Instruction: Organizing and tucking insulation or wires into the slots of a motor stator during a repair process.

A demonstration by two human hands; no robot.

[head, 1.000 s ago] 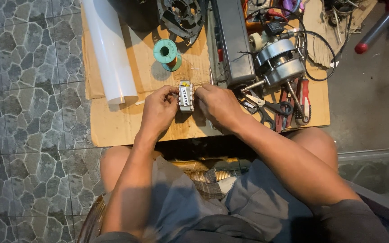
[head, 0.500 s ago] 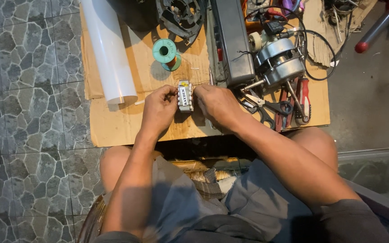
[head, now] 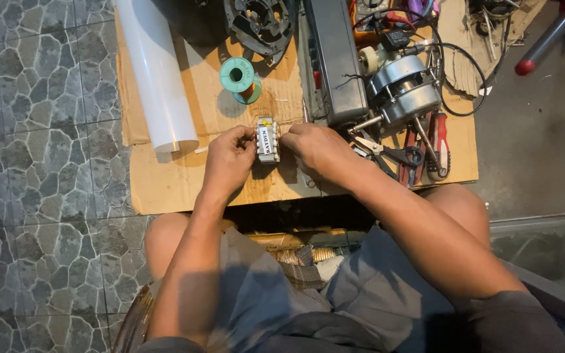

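Your left hand (head: 229,159) and your right hand (head: 315,149) meet over the sheet of cardboard (head: 165,183) spread on the stone-patterned floor (head: 40,170), and between them you hold a small white rectangular block (head: 267,139) with a printed label on its face. Your left fingers (head: 246,134) are curled in against the block's left edge, and your right fingers (head: 289,134) press against its right edge, so both hands are closed on it from opposite sides; it stands lengthwise, pointing away from you, near the middle of the cardboard. Whether it rests on the cardboard or is lifted just clear of it cannot be told from this view. Beyond the block, a little to your left, lies a green spool (head: 238,76) of wire or solder. Farther left, a white plastic pipe (head: 155,72) lies along the cardboard, its open end near your left hand. Just past your right hand sits a grey electric motor (head: 403,91) with its shaft angled toward you, and beside it a long dark metal housing (head: 335,59). Red-handled pliers (head: 436,140) and dark-handled scissors (head: 393,153) lie to the right of your right wrist. Your knees sit against the near edge of the cardboard.
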